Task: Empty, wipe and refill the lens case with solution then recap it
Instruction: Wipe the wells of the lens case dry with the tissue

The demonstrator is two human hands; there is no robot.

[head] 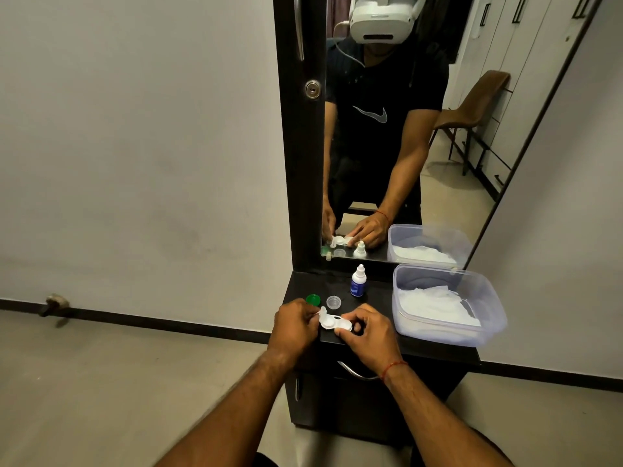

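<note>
- Forearms reached in from the bottom edge, bare, with a red thread (392, 366) round the right wrist.
- Drawer handle (357, 373), curved metal, sat on the dresser front between the wrists.
- Left hand (296, 326) was curled, with its fingertips pinching at the left end of the case (335, 323). A small white piece stood up there, and I could not tell whether it was tissue or part of the case.
- Right hand (367, 335) was curled round the right end of the case, gripping it with thumb and fingers.
- Case, white with two wells side by side, was held between both hands just over the front of the dresser top (377, 298). The left well showed open, and the right well was partly hidden by fingers.
- Green cap (313, 299) lay on the top just behind the left hand. Clear cap (333, 302) lay just beside it to the right. Both were apart from the case.
- Bottle (358, 281) stood upright farther back, with a white cap and a blue label.
- Tub (448, 332), clear plastic without a lid, sat at the right of the top and held white tissue (435, 305).
- Mirror (455, 183) rose behind the top and reflected the hands, case, bottle, tub and a brown chair (478, 99).
</note>
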